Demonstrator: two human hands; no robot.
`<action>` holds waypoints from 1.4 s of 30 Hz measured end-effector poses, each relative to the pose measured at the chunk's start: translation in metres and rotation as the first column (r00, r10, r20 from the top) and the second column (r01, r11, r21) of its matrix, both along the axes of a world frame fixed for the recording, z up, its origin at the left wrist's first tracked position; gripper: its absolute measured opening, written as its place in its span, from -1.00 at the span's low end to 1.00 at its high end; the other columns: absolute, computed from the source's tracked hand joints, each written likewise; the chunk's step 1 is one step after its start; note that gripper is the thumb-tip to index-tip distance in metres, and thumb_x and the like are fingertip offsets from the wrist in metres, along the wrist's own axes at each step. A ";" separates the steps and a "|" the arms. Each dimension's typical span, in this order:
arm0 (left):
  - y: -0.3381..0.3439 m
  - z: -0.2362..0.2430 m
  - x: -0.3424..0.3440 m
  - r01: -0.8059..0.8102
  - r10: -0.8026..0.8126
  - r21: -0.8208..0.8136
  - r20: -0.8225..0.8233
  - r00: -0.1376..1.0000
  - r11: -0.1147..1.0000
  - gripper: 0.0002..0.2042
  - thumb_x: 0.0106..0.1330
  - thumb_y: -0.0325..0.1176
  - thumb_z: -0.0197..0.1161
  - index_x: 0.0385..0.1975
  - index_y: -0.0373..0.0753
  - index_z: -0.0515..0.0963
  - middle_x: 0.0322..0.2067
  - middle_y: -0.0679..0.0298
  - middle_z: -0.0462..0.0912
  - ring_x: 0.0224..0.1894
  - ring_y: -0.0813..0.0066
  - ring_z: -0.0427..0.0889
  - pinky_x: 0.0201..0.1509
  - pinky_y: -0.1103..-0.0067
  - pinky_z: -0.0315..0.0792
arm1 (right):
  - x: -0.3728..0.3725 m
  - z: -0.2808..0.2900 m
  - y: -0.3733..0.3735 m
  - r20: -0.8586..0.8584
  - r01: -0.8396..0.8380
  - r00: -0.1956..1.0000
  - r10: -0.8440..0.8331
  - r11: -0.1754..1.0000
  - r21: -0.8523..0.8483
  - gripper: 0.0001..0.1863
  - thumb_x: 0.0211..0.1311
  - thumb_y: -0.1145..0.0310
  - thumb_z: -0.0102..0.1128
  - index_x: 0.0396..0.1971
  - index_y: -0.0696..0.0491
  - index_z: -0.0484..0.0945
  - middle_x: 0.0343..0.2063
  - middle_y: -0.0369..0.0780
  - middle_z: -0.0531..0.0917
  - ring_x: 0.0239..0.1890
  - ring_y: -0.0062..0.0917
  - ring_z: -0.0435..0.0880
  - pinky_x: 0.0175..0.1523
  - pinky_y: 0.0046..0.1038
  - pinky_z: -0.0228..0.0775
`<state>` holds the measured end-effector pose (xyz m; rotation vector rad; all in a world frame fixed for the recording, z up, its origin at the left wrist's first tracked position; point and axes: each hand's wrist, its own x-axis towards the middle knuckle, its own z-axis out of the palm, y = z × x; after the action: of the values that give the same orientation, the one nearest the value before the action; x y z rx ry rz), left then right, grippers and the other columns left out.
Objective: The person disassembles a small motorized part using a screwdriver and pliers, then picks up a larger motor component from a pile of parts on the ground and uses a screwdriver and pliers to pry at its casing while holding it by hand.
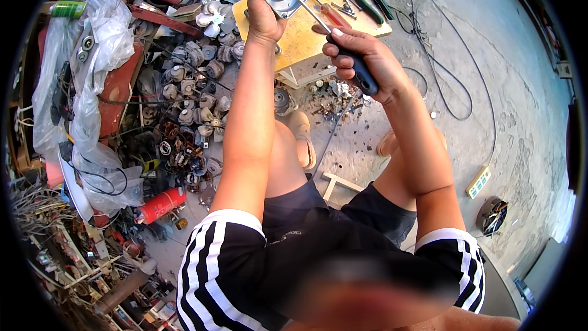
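Hidden or unclear: the top of the round metal housing [280,3] runs up to the picture's upper edge, so its outline there is uncertain; the tip of the screwdriver [361,75] is lost in the dark central hole, so seating cannot be confirmed. Most left-hand fingers lie behind the housing, with only some tips showing at its right rim. A blurred patch covers the lower middle of the view. Pose: left forearm extended, nearly upright in frame; left hand [262,15] closed around the housing, thumb along its left side, holding the open face upward above the yellow bench [300,46]. Right forearm slants up and to the left; right hand [371,61] wrapped on the dark handle, thumb laid toward the shaft, fingers curled underneath. Shaft runs obliquely up-left to the housing's centre. On the bench, right of the housing: a red-handled tool [336,16], partly behind the shaft and right hand, and pliers [370,3]. Floor at left: heaped motor parts [187,95], individual pieces hard to separate.
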<state>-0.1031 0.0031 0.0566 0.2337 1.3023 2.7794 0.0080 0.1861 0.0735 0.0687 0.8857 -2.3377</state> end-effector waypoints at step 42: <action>-0.004 -0.027 -0.003 -0.286 0.382 -0.347 0.249 0.890 0.893 -0.52 0.24 0.07 0.01 -0.15 -0.28 0.42 -0.33 0.09 0.61 -0.36 0.22 0.69 -0.36 0.30 0.59 | -0.007 -0.090 -0.033 -0.686 0.756 0.508 0.521 0.112 0.645 -0.42 0.35 0.25 0.01 0.36 -0.30 0.15 -0.53 -0.06 0.63 -0.48 -0.11 0.63 -0.38 -0.14 0.46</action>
<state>-0.1062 -0.0008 0.0296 -0.4780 1.7887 2.6571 0.0012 0.1532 -0.0162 -0.5798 3.0913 -1.0925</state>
